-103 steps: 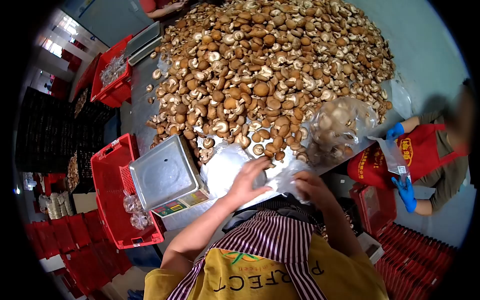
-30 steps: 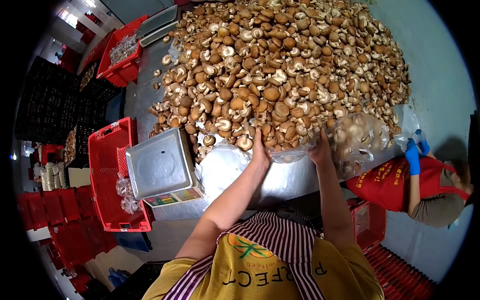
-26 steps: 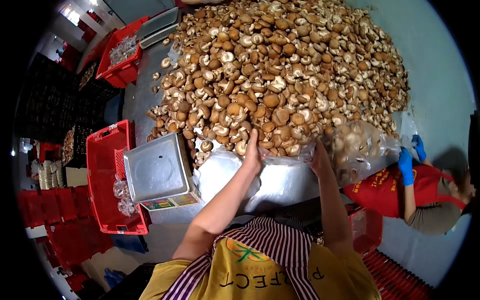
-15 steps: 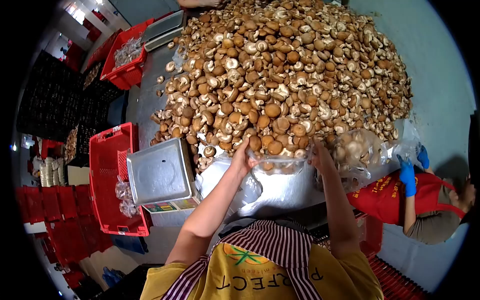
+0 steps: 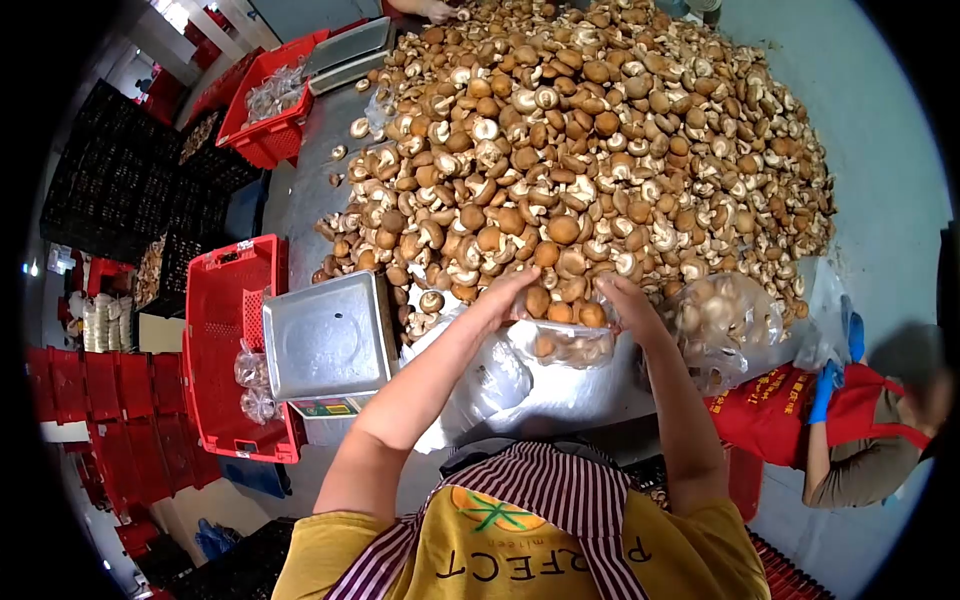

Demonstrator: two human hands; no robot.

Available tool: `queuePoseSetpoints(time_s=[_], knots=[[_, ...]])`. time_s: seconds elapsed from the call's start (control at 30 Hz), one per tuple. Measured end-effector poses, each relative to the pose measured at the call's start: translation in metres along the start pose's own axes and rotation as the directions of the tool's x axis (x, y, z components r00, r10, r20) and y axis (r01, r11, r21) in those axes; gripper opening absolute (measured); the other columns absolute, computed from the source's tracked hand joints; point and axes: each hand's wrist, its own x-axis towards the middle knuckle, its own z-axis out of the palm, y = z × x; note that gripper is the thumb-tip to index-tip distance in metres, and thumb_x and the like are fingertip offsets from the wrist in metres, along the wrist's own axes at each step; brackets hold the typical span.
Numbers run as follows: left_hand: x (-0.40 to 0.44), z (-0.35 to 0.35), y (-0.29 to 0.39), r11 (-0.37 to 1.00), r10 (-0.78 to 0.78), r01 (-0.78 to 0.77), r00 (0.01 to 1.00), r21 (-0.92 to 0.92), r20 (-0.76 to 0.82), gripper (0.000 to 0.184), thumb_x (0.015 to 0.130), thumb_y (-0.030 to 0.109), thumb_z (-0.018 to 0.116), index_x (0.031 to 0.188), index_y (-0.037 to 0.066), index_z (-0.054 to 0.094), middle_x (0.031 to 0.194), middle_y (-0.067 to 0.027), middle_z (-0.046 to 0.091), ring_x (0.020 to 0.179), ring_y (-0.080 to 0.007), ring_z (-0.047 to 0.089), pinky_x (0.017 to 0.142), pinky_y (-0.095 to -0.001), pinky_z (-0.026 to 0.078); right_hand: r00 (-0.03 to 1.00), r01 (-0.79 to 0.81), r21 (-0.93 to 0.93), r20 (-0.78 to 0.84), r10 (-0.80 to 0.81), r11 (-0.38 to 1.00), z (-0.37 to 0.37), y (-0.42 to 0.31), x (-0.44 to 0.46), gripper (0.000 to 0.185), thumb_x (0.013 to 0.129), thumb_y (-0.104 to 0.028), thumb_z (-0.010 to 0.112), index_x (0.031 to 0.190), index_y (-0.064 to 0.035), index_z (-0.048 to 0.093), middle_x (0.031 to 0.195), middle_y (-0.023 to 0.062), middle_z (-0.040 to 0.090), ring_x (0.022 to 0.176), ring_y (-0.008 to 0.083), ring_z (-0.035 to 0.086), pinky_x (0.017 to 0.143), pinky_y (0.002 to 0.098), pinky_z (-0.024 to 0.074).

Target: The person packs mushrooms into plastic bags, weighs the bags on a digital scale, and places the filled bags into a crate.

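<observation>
A clear plastic bag [image 5: 578, 350] with some shiitake mushrooms inside lies at the near edge of a big mushroom heap [image 5: 560, 150]. My left hand [image 5: 506, 296] grips the left side of its mouth, fingers curled against mushrooms there. On the opposite side, my right hand [image 5: 628, 303] holds the bag's rim, thumb and fingers bent around it. Several brown caps [image 5: 563, 300] sit between both hands at the opening. The fingertips are partly hidden among the mushrooms. More thin plastic bags [image 5: 496, 378] lie just left of the held one.
A metal-topped scale [image 5: 328, 335] stands at left, beside a red crate [image 5: 235, 400] holding bagged mushrooms. Right of my hands is a filled bag [image 5: 722, 312]. A co-worker in a red apron [image 5: 775, 415] and blue gloves handles plastic at right. Another person's hand [image 5: 432, 10] shows at the far edge.
My hands have closed in around mushrooms at the bag's mouth, and more mushrooms show at and inside it. The co-worker's gloved hands have shifted. The whole view has moved slightly.
</observation>
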Motion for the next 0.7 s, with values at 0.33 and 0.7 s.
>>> queuePoseSetpoints(time_s=[0.33,0.7], knots=[[-0.076,0.009,-0.023,0.923,0.291,-0.282,0.957,0.261,0.006,0.033,0.103,0.025,0.044,0.122,0.007,0.064,0.095,-0.0042,0.069,0.055,-0.0098,0.055,0.054,-0.0238,0.047,0.985,0.167,0.080,-0.066,-0.162,0.983,0.025,0.010,-0.063,0.030,0.098,-0.018,0.049,0.116,0.0009,0.064,0.105,0.0107,0.069,0.071,0.0139,0.064,0.060,0.0259,0.0508],[-0.128,0.000,-0.030,0.788,0.598,-0.580,0.800,0.205,-0.035,0.029,0.102,0.020,0.049,0.117,0.002,0.065,0.094,-0.0022,0.064,0.068,-0.0077,0.056,0.069,-0.0223,0.048,0.850,0.396,0.374,-0.495,-0.180,0.839,0.030,0.013,-0.112,0.021,0.100,-0.013,0.049,0.113,-0.0007,0.060,0.070,0.0004,0.056,0.057,0.0060,0.048,0.050,0.0210,0.0378]])
